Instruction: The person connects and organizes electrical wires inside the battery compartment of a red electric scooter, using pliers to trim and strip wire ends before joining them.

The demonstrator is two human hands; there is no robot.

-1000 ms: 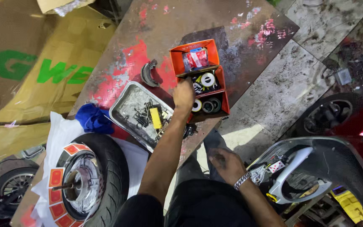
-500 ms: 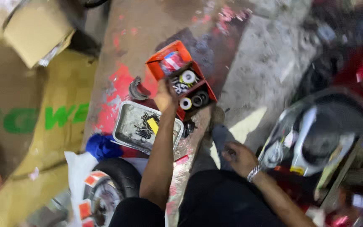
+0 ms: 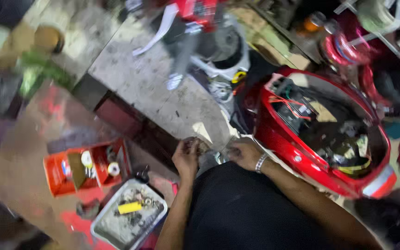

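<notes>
Head view, blurred: the left hand (image 3: 187, 156) and right hand (image 3: 244, 153) meet over the knee, fingers curled on a small dark part (image 3: 203, 147); the grip is unclear. Tray (image 3: 99, 226) lies at seven o'clock, orange box (image 3: 54, 173) at nine, red scooter (image 3: 297, 155) at three.

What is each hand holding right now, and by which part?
Cannot be told for certain: the left hand and right hand are both curled around something small, but the picture is too blurred to show what or where they grip it.

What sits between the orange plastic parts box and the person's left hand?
In the head view, a dark, blurred stretch of floor edge separates the orange plastic parts box from the left hand; nothing distinct shows there.
</notes>
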